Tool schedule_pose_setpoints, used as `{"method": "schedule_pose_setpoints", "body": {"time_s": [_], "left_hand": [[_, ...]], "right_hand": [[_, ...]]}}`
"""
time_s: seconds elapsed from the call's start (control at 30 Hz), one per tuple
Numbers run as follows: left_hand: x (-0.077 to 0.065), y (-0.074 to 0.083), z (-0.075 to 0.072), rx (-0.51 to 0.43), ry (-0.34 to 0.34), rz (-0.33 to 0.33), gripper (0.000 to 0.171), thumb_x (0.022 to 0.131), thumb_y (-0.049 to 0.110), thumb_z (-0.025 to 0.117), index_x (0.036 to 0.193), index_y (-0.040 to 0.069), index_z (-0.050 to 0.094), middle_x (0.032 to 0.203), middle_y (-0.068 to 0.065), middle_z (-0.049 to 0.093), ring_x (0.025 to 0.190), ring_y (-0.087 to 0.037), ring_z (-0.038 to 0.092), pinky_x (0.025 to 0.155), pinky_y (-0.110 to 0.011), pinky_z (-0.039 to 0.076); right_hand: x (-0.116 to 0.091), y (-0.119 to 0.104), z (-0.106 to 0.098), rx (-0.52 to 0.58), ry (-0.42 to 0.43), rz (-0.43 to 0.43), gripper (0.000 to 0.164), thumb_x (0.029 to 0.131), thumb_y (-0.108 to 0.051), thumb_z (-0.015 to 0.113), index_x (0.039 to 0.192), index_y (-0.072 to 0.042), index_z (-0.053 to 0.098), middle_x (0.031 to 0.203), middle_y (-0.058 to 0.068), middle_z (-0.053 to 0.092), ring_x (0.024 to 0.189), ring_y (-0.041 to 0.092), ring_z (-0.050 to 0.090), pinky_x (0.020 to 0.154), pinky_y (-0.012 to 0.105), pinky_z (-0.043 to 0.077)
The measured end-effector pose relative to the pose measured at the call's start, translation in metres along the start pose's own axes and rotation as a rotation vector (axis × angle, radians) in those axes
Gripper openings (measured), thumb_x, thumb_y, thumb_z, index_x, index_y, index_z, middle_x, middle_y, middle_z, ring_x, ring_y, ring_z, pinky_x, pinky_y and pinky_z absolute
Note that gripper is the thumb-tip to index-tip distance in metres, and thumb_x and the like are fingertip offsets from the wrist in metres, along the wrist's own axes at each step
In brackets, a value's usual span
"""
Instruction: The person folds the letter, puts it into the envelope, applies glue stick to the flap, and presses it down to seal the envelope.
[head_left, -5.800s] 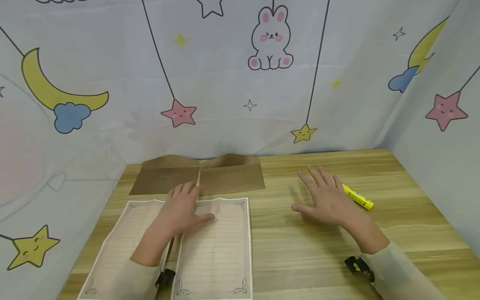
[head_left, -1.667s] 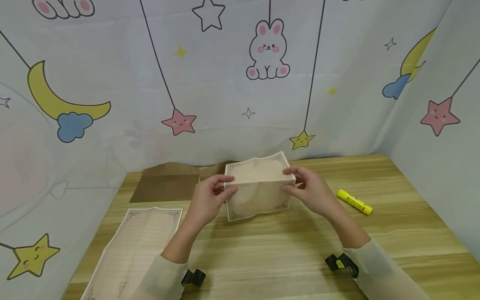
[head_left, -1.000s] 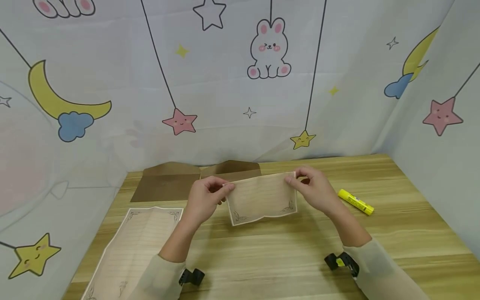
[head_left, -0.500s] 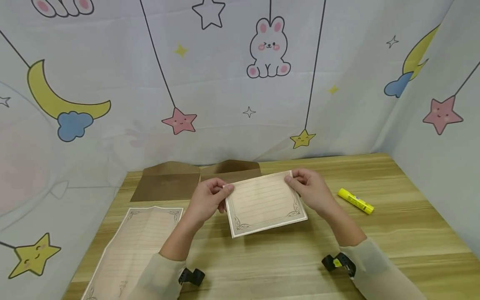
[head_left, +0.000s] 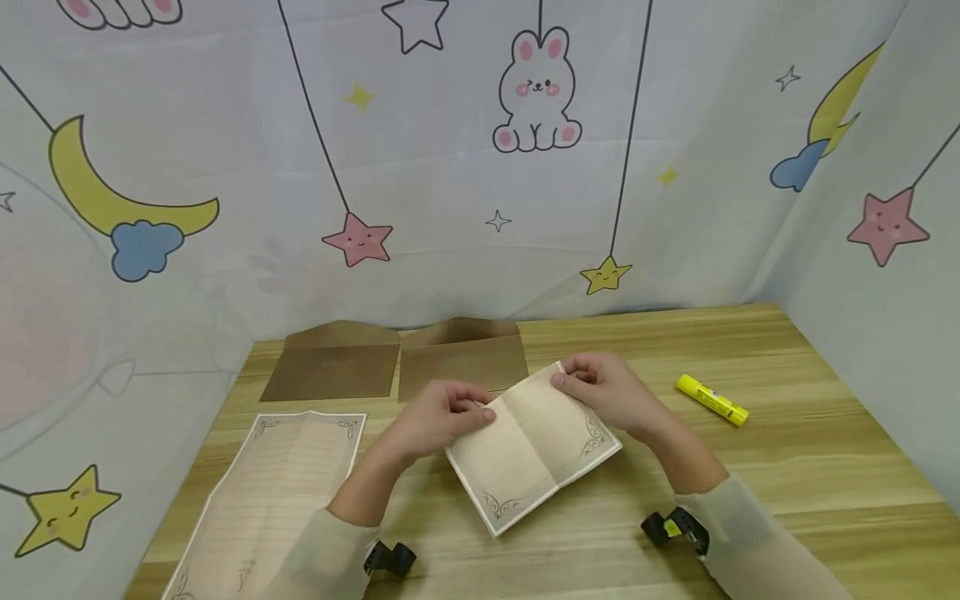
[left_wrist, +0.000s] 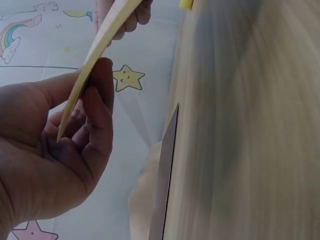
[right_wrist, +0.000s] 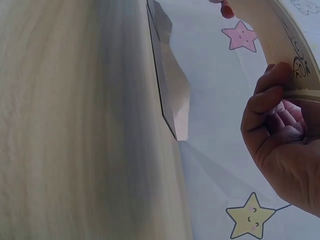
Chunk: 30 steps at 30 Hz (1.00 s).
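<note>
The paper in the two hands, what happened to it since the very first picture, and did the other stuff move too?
The paper lay flat beside the other sheet; now the left hand and right hand have picked it up, moved it right, folded it smaller and tilted it. The other sheet, two brown envelopes and yellow tube stayed put.

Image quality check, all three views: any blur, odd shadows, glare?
Head: mostly even light, folded paper edges clear, label on glue stick too small to read; left wrist: wood grain of table looks smeared, dim band across it, left hand partly shaded; right wrist: similar smeared grain and grey band; no strong glare in any view.
</note>
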<state>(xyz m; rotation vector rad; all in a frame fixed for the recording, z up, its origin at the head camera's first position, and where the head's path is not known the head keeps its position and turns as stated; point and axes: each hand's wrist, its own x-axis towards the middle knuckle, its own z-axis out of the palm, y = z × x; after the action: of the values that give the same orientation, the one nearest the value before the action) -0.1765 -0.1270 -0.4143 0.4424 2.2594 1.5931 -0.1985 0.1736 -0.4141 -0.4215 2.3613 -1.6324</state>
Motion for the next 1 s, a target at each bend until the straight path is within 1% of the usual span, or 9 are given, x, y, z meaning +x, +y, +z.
{"method": "schedule_pose_setpoints", "body": {"time_s": [0.2,0.3,0.37,0.43,0.53,0.63,0.77,0.87,1.0], "left_hand": [[-0.002,0.002,0.010,-0.031,-0.041,-0.021,0.019,0.099,0.019,0.077,0.105,0.001,0.078,0.077,-0.005,0.074,0.059,-0.013,0.067,0.053,-0.028,0.055],[-0.002,0.002,0.011,-0.038,-0.043,-0.029,0.020,0.100,0.020,0.077,0.101,0.001,0.077,0.073,-0.005,0.073,0.058,-0.013,0.067,0.051,-0.027,0.054],[-0.002,0.002,0.011,-0.044,-0.025,-0.045,0.021,0.100,0.022,0.077,0.100,0.001,0.075,0.073,-0.004,0.072,0.058,-0.014,0.066,0.051,-0.028,0.054],[-0.002,0.002,0.011,-0.055,0.015,-0.068,0.022,0.100,0.023,0.077,0.100,0.001,0.075,0.074,-0.004,0.072,0.058,-0.014,0.066,0.052,-0.028,0.054],[0.000,0.002,0.009,-0.087,0.112,-0.102,0.022,0.100,0.022,0.076,0.099,0.001,0.074,0.075,-0.003,0.071,0.060,-0.014,0.066,0.054,-0.028,0.054],[0.002,0.001,0.007,-0.140,0.231,-0.120,0.022,0.101,0.021,0.075,0.100,-0.001,0.074,0.078,-0.005,0.072,0.065,-0.015,0.066,0.058,-0.028,0.055],[0.004,0.001,0.005,-0.241,0.353,-0.137,0.023,0.102,0.022,0.074,0.102,-0.001,0.073,0.081,-0.005,0.071,0.071,-0.016,0.066,0.063,-0.029,0.055],[0.004,0.001,0.006,-0.311,0.406,-0.151,0.025,0.103,0.025,0.073,0.102,0.000,0.072,0.083,-0.004,0.068,0.073,-0.016,0.064,0.065,-0.030,0.053],[0.005,0.001,0.007,-0.366,0.444,-0.174,0.026,0.105,0.027,0.071,0.104,0.002,0.071,0.085,-0.005,0.067,0.074,-0.016,0.063,0.065,-0.031,0.052]], "right_hand": [[0.000,-0.002,0.008,-0.002,-0.084,-0.029,0.020,0.106,-0.026,0.070,0.107,-0.006,0.074,0.090,0.007,0.072,0.075,0.019,0.064,0.064,0.027,0.054],[0.001,-0.001,0.009,-0.004,-0.072,-0.021,0.020,0.105,-0.026,0.070,0.109,-0.007,0.075,0.092,0.007,0.073,0.078,0.020,0.065,0.066,0.028,0.054],[0.001,0.000,0.008,-0.010,-0.042,0.002,0.022,0.105,-0.028,0.071,0.113,-0.008,0.075,0.093,0.007,0.073,0.079,0.021,0.065,0.067,0.029,0.054],[0.001,0.002,0.006,-0.004,-0.010,0.029,0.026,0.105,-0.031,0.071,0.117,-0.008,0.074,0.095,0.009,0.073,0.081,0.023,0.066,0.068,0.031,0.056],[0.001,0.004,0.003,0.024,0.033,0.073,0.035,0.104,-0.034,0.072,0.123,-0.005,0.070,0.098,0.011,0.073,0.083,0.025,0.068,0.070,0.033,0.058],[0.002,0.005,0.000,0.097,0.050,0.114,0.043,0.104,-0.033,0.072,0.129,0.002,0.064,0.099,0.012,0.073,0.084,0.025,0.069,0.073,0.035,0.060],[0.004,0.005,0.003,0.241,0.042,0.138,0.040,0.104,-0.024,0.072,0.125,0.007,0.060,0.092,0.011,0.074,0.078,0.022,0.069,0.069,0.032,0.060],[0.005,0.004,0.011,0.317,0.022,0.150,0.033,0.104,-0.019,0.072,0.122,0.008,0.062,0.089,0.010,0.074,0.075,0.020,0.069,0.064,0.028,0.058],[0.003,0.003,0.022,0.339,-0.013,0.167,0.029,0.106,-0.018,0.069,0.118,0.007,0.063,0.090,0.010,0.075,0.076,0.019,0.069,0.064,0.026,0.057]]}}
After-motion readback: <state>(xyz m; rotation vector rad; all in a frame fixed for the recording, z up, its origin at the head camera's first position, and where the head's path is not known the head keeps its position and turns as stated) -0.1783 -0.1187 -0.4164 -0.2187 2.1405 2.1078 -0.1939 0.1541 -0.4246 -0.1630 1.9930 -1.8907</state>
